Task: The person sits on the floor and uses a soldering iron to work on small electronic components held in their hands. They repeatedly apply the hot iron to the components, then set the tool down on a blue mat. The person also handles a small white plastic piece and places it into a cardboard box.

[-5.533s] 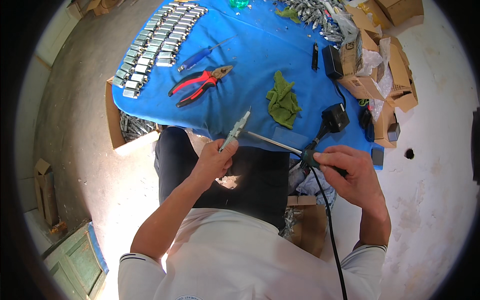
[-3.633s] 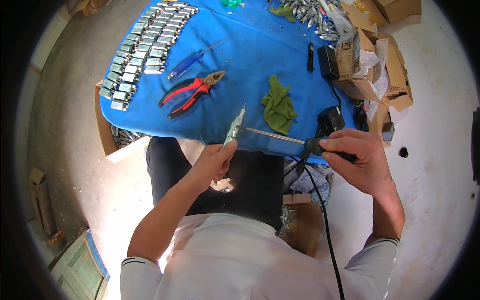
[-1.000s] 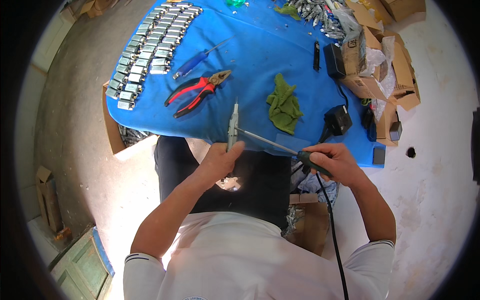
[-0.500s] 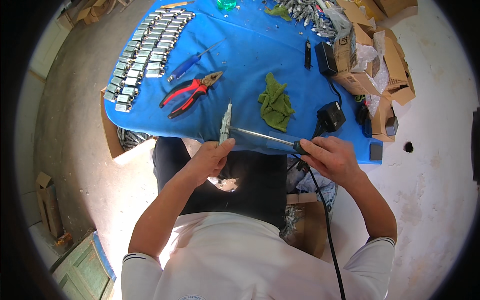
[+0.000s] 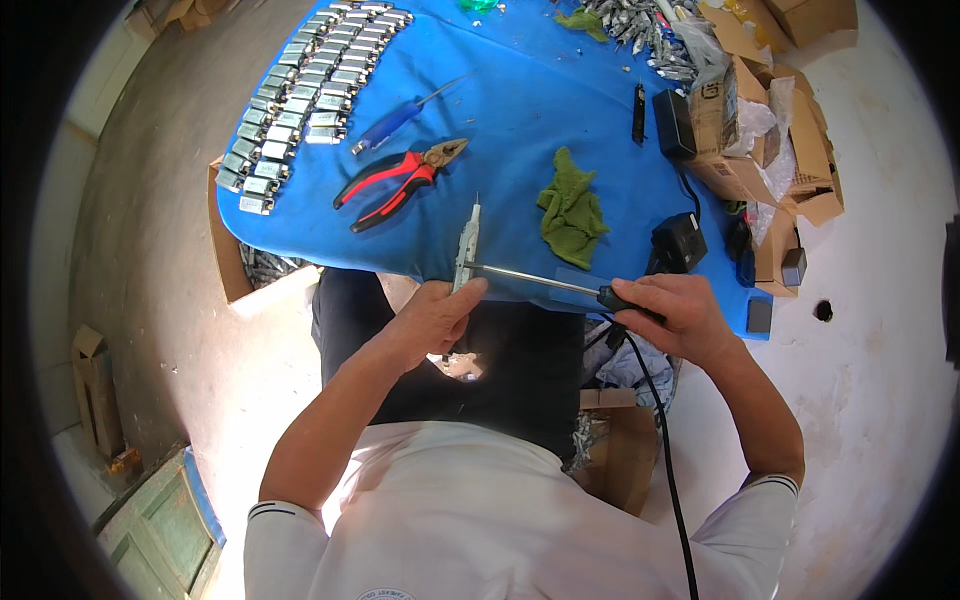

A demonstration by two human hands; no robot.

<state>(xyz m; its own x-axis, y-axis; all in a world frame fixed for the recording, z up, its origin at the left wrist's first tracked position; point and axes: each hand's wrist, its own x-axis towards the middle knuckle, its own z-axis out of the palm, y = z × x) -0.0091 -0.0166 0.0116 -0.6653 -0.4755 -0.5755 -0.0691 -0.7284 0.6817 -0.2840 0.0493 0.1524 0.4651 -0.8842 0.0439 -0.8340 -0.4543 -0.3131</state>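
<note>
My left hand (image 5: 440,318) is closed on the lower end of a slim grey metal part with a thin pointed tip (image 5: 468,245), held upright at the table's near edge. My right hand (image 5: 672,312) grips the dark handle of a screwdriver (image 5: 540,279). The screwdriver's long shaft runs left, and its end meets the side of the grey part; the exact contact is too small to make out. Beyond my hands lie red-and-black pliers (image 5: 405,185), a blue-handled screwdriver (image 5: 388,128) and a crumpled green cloth (image 5: 572,210).
Rows of small metal parts (image 5: 285,125) line the table's left side. A pile of grey parts (image 5: 640,38) lies at the far right, by open cardboard boxes (image 5: 735,170). Black power adapters (image 5: 678,242) stand at right; a black cable (image 5: 662,440) hangs beside my right arm.
The whole view has shifted slightly, so the table's things appear a little farther right. Both hands keep their grips, and the screwdriver stays against the grey part.
</note>
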